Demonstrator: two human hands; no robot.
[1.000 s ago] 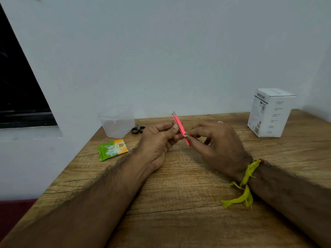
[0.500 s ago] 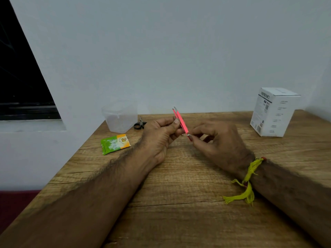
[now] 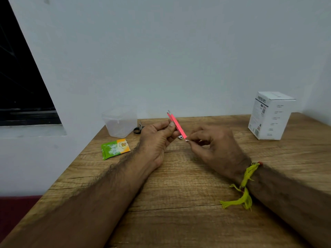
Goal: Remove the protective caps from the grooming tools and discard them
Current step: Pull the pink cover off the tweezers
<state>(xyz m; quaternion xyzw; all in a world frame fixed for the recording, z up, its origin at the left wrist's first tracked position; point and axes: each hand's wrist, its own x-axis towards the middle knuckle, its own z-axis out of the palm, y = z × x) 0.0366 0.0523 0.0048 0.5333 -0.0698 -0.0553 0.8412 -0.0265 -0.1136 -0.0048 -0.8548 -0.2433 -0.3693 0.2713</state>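
A pair of pink tweezers (image 3: 177,124) is held tilted above the wooden table (image 3: 179,194), its far end up and to the left. My left hand (image 3: 157,138) pinches the tweezers at the middle between thumb and fingers. My right hand (image 3: 215,147) pinches a small pale cap (image 3: 186,140) at the tweezers' lower tip between thumb and forefinger. Behind my left hand lie small black-handled scissors (image 3: 138,128), partly hidden.
A clear plastic container (image 3: 119,121) stands at the table's back left against the wall. A green and orange sachet (image 3: 114,148) lies in front of it. A white box (image 3: 270,115) stands at the back right. A small metal piece (image 3: 180,137) lies under the tweezers.
Both hands have held their grip on the tweezers. The view has shifted slightly, and my right fingers have moved down to the very tip.
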